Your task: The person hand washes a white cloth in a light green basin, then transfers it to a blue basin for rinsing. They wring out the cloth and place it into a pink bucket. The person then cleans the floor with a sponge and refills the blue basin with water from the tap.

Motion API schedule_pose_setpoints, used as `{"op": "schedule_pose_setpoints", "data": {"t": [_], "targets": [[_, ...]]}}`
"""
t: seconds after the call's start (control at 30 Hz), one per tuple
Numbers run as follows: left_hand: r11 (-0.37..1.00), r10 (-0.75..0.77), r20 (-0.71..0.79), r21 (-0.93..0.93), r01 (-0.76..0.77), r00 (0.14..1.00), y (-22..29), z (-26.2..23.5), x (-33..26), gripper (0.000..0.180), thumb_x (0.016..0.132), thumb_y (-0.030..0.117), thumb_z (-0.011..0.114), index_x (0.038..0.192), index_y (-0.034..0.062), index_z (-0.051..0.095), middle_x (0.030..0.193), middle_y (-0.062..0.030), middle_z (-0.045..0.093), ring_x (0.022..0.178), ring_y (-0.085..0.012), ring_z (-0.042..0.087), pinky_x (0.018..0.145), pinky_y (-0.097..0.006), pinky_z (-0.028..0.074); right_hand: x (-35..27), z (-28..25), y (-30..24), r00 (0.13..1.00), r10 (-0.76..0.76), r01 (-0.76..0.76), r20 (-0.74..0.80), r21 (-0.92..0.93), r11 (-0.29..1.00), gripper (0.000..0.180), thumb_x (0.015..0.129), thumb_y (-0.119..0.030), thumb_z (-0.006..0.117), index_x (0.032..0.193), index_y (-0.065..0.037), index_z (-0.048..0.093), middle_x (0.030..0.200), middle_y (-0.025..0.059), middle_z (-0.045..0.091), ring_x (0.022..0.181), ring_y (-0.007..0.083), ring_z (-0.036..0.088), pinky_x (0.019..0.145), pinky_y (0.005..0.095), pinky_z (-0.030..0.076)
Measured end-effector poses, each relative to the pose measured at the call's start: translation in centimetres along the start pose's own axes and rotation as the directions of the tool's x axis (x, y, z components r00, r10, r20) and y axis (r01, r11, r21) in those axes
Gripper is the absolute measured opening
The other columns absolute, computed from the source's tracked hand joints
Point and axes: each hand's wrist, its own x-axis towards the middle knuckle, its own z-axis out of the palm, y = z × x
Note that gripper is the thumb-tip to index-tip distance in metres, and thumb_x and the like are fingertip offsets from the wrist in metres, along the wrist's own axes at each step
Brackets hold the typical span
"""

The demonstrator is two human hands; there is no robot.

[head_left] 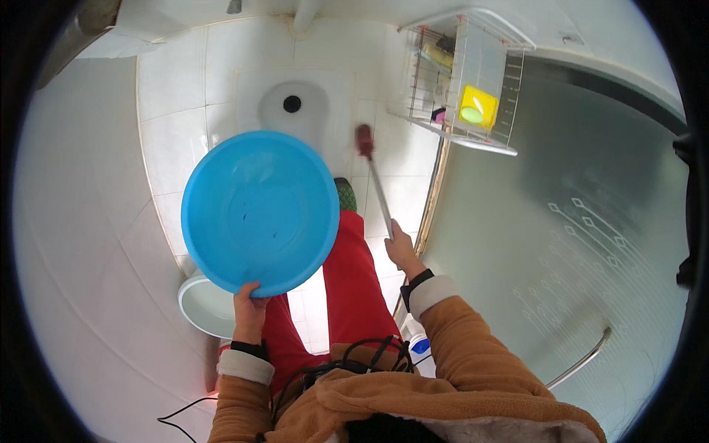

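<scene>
My left hand (249,314) grips the near rim of a large round blue plastic basin (260,199), thumb over the edge. The basin is held up above the tiled floor and its inside faces me; only a few small dark specks show in it. Out to the right, my right hand (402,249) is closed round the grey handle of a long-handled brush (380,193). Its dark red head points away from me, slightly blurred, just right of a squat toilet (316,103) with a round dark drain hole. The basin covers part of the near floor.
A pale tub (193,325) stands below the basin at the left. At the upper right hangs a wire rack (509,85) with a yellow tray (487,102). A frosted glass door (517,229) with a metal handle (583,362) borders the right side. A cable (171,421) lies lower left.
</scene>
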Motion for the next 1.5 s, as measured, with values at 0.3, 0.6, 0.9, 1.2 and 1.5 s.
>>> {"op": "schedule_pose_setpoints", "data": {"t": [0.3, 0.6, 0.9, 1.2, 1.5], "targets": [[0.998, 0.013, -0.027, -0.062, -0.015, 1.000, 2.5, -3.1, 0.5, 0.064, 0.080, 0.009, 0.061, 0.138, 0.0013, 0.036, 0.136, -0.0156, 0.048, 0.120, -0.0336, 0.053, 0.097, -0.047, 0.050, 14.0, -2.9, -10.1, 0.952, 0.032, 0.028, -0.306, 0.189, 0.981, 0.064, 0.091, -0.016, 0.057, 0.147, -0.003, 0.030, 0.100, 0.0288, 0.065, 0.090, 0.0437, 0.064, 0.080, 0.0483, 0.052], [0.988, 0.029, -0.052, -0.152, -0.037, 0.998, 2.1, -5.2, 2.3, 0.063, 0.081, 0.012, 0.063, 0.137, 0.0016, 0.037, 0.136, -0.0152, 0.049, 0.119, -0.0335, 0.053, 0.097, -0.046, 0.050, 22.6, -0.6, -15.3, 0.930, -0.163, 0.065, -0.330, -0.291, 0.955, 0.071, 0.087, -0.006, 0.044, 0.152, -0.003, 0.015, 0.084, 0.0289, 0.063, 0.078, 0.0427, 0.065, 0.073, 0.0517, 0.052], [0.962, -0.018, -0.018, -0.274, 0.012, 1.000, 3.6, -3.3, 2.0, 0.066, 0.080, 0.011, 0.064, 0.139, 0.0007, 0.035, 0.140, -0.0161, 0.046, 0.123, -0.0348, 0.051, 0.101, -0.048, 0.047, 9.9, -2.8, -14.3, 0.968, -0.249, 0.242, 0.040, -0.419, 0.875, 0.062, 0.092, -0.013, 0.050, 0.150, -0.011, 0.027, 0.078, 0.0262, 0.065, 0.072, 0.0435, 0.063, 0.068, 0.0547, 0.049], [0.972, -0.013, -0.002, -0.236, 0.012, 1.000, 2.7, -3.8, 2.4, 0.064, 0.082, 0.010, 0.062, 0.139, 0.0008, 0.035, 0.139, -0.0162, 0.046, 0.122, -0.0345, 0.052, 0.099, -0.048, 0.048, 26.4, -4.6, -22.2, 0.875, -0.266, 0.169, -0.405, -0.259, 0.951, 0.068, 0.083, -0.010, 0.049, 0.143, 0.011, 0.024, 0.079, 0.0291, 0.065, 0.072, 0.0451, 0.064, 0.063, 0.0512, 0.052], [0.975, -0.053, -0.022, -0.218, 0.047, 0.998, 3.2, -3.1, 2.0, 0.062, 0.081, 0.010, 0.063, 0.137, 0.0019, 0.037, 0.136, -0.0162, 0.049, 0.118, -0.0339, 0.054, 0.095, -0.045, 0.051, 11.6, -6.4, -17.4, 0.939, -0.278, 0.342, 0.201, -0.603, 0.721, 0.068, 0.089, -0.006, 0.045, 0.152, -0.015, 0.023, 0.084, 0.0264, 0.063, 0.078, 0.0405, 0.065, 0.070, 0.0502, 0.053]]}}
